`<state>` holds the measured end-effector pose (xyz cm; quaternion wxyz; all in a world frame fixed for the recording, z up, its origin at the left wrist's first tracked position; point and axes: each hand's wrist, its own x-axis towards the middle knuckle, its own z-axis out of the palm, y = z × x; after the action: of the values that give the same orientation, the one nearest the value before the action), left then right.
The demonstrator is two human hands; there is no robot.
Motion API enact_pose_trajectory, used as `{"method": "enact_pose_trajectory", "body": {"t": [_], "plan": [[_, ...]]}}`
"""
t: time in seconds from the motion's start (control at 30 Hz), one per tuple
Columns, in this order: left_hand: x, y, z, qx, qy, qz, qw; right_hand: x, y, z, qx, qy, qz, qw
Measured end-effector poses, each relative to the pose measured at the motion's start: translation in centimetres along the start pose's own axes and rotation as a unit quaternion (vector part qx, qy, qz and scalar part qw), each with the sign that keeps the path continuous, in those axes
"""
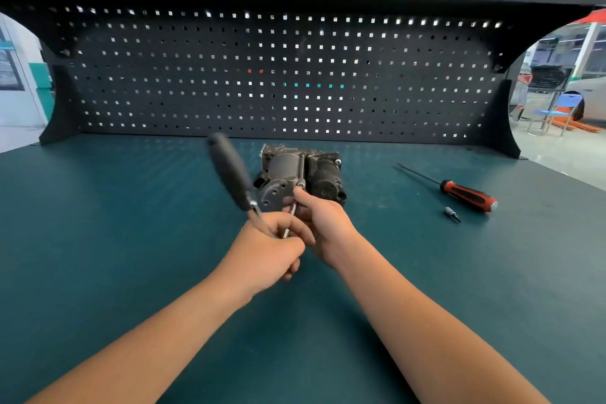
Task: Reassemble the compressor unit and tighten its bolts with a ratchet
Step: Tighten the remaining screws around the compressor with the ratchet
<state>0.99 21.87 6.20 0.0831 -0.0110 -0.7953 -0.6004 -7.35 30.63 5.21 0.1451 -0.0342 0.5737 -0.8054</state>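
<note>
Left hand [275,241] fingers [293,228] wrap the head end of black-handled steel ratchet [229,170], handle blurred toward 11 o'clock. Right hand [324,228] fingers [303,198] pinch its thin shaft [292,210] at the bolt [300,188]. Grey cast-metal compressor unit [295,167], 12 o'clock on green tabletop [131,207]: likely heavy, rigid; brace the casing.

The compressor [300,174] is set mid-table [98,239], before the pegboard [229,75]; a screwdriver [459,192] and bit [452,214] are laid to its right.

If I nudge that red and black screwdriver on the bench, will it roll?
Probably a little: the screwdriver lies flat on the smooth bench, and its shaft looks round. The thick handle likely weighs more, so it may swing around that end. It looks stiff.
</note>
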Motion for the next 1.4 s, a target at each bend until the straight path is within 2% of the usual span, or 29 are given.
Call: {"method": "enact_pose_trajectory", "body": {"t": [0.07,0.1,0.2,0.27,0.33,0.37,0.4,0.43,0.47,0.5,0.53,0.57,0.63,0.67,0.7,0.8,0.83,0.9,1.0,1.1,1.17,1.23,1.3,1.33,1.4], "plan": [[0.3,0.8,-0.4,0.154,-0.034,0.026,0.987,0.0,0.0,-0.1,0.036,-0.019,0.032,0.999],[0.4,1.2,-0.5,0.237,-0.049,0.039,0.970,0.1,0.0,0.0,0.049,-0.027,0.042,0.998],[0.8,2.6,-0.6,0.463,-0.065,0.075,0.881,0.1,-0.1,0.4,0.051,-0.021,0.051,0.997],[1.0,2.9,-0.5,0.545,-0.080,0.096,0.829,0.0,0.0,0.7,0.012,0.003,0.019,1.000],[1.0,2.6,-0.6,0.541,-0.086,0.106,0.830,0.1,0.1,0.7,-0.008,0.024,-0.016,1.000],[0.9,2.1,-0.7,0.509,-0.087,0.103,0.850,0.0,0.0,0.7,0.002,0.024,-0.017,1.000],[0.6,1.7,-0.8,0.444,-0.085,0.092,0.887,0.2,0.0,0.7,0.012,0.027,-0.010,1.000],[0.2,1.3,-0.8,0.337,-0.086,0.069,0.935,0.3,0.0,0.7,0.015,0.026,-0.007,1.000],[-0.3,1.1,-0.6,0.184,-0.081,0.035,0.979,0.4,0.0,0.6,0.001,0.032,-0.009,0.999],[-0.6,0.9,-0.3,0.009,-0.072,-0.003,0.997,0.4,0.0,0.6,-0.012,0.038,-0.016,0.999],[-0.7,0.8,-0.1,-0.155,-0.059,-0.049,0.985,0.4,-0.1,0.5,-0.021,0.040,-0.016,0.999],[-0.8,0.8,0.2,-0.287,-0.041,-0.086,0.953,0.3,-0.1,0.5,-0.018,0.039,-0.007,0.999],[-0.9,0.8,0.4,-0.427,-0.018,-0.129,0.895,0.2,-0.2,0.2,-0.014,0.034,0.010,0.999],[-1.0,0.7,0.5,-0.441,-0.018,-0.134,0.887,0.3,-0.2,0.1,-0.021,0.030,0.013,0.999],[-1.0,0.5,0.6,-0.422,-0.018,-0.129,0.897,0.2,-0.2,0.1,-0.030,0.025,0.010,0.999],[-1.1,0.2,0.9,-0.233,-0.018,-0.077,0.969,0.2,0.0,-0.2,-0.065,0.005,-0.016,0.998],[-1.1,0.2,0.9,-0.190,-0.020,-0.065,0.979,0.1,0.0,-0.4,-0.069,-0.005,-0.025,0.997],[-1.0,0.5,1.0,-0.173,-0.017,-0.064,0.983,0.1,0.1,-0.6,-0.073,-0.021,-0.037,0.996],[-1.1,0.8,0.9,-0.264,0.001,-0.118,0.957,-0.2,-0.1,-0.7,-0.098,-0.021,-0.035,0.994],[-1.7,1.0,0.3,-0.439,-0.028,-0.180,0.880,-1.1,-0.3,-0.5,-0.170,-0.027,-0.012,0.985],[-2.5,1.1,-0.8,-0.486,-0.047,-0.182,0.854,-1.8,-0.3,-0.4,-0.277,-0.022,-0.041,0.960],[-2.9,1.0,-2.3,-0.482,-0.040,-0.180,0.857,-1.8,-0.3,-0.3,-0.420,0.060,-0.164,0.891],[-2.5,0.4,-3.9,-0.437,0.002,-0.159,0.885,-1.1,-0.7,-0.3,-0.485,0.157,-0.309,0.803],[-1.8,0.0,-4.7,-0.399,0.031,-0.135,0.906,-0.6,-1.1,-0.3,-0.514,0.178,-0.349,0.763],[0.1,-0.7,-6.2,-0.284,0.086,-0.069,0.952,0.8,-1.4,-0.6,-0.615,0.144,-0.359,0.687]]}}
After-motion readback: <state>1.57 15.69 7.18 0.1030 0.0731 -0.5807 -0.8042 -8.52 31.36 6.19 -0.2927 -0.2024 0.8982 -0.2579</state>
